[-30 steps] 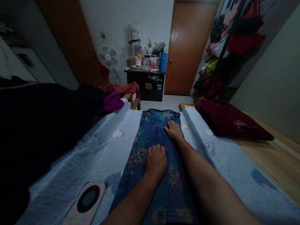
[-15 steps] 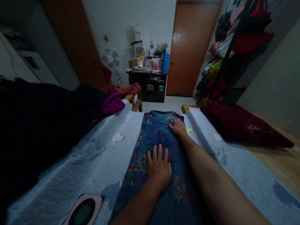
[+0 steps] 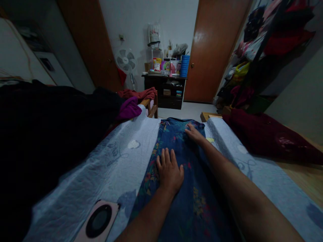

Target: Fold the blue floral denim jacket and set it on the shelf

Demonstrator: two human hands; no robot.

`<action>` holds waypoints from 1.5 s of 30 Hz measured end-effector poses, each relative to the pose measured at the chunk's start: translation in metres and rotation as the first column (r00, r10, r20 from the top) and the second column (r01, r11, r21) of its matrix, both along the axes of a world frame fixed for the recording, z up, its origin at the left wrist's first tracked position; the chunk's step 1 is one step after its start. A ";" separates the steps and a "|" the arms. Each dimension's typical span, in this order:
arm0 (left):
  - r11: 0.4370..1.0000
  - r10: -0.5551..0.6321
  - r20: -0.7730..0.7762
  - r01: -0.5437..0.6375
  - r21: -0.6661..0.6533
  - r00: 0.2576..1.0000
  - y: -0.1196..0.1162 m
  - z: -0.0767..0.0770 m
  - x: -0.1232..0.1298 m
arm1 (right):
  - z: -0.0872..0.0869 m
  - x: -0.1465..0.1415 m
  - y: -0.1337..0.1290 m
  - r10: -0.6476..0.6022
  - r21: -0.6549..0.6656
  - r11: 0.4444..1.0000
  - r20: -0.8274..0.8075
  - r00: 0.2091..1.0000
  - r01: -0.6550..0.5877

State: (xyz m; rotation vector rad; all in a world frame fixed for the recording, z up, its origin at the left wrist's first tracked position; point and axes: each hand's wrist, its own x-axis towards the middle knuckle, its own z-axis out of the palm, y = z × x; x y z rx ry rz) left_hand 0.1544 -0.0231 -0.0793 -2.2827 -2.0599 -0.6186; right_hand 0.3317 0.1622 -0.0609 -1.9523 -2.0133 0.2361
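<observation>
A dark blue cloth with a floral print lies lengthwise down the middle of the light bedding. My left hand rests flat on its left half, fingers apart and pointing away from me. Farther off, near the cloth's far right corner, my right hand touches the fabric with its fingers spread and angled to the left. Neither hand holds anything. The right forearm passes over the cloth's right edge and hides part of it.
A pink device with a round black part lies at the lower left. Dark clothing is heaped on the left, with a purple cloth beside it. A maroon cushion sits on the right. Beyond the bed stands a dark cabinet.
My left hand has slid slightly away from me and toward the cloth's left edge. The right hand has turned, its fingers now pointing more to the left. The view has shifted a little.
</observation>
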 end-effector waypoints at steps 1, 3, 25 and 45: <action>1.000 0.031 -0.006 -0.031 0.001 1.000 0.001 -0.001 -0.001 | 0.002 -0.013 -0.007 0.100 -0.010 0.995 -0.015 0.995 -0.100; 0.997 0.078 -0.013 -0.079 -0.018 0.997 0.001 -0.003 -0.001 | 0.002 -0.042 -0.024 0.311 -0.012 0.950 -0.018 0.950 -0.312; 0.992 0.080 -0.080 -0.087 -0.091 0.994 -0.001 -0.012 -0.001 | -0.021 -0.107 0.010 0.339 -0.106 0.939 0.132 0.932 -0.326; 0.992 0.106 0.011 -0.105 -0.063 0.994 0.002 -0.006 -0.001 | -0.015 -0.094 -0.020 0.343 -0.197 0.928 0.118 0.932 -0.317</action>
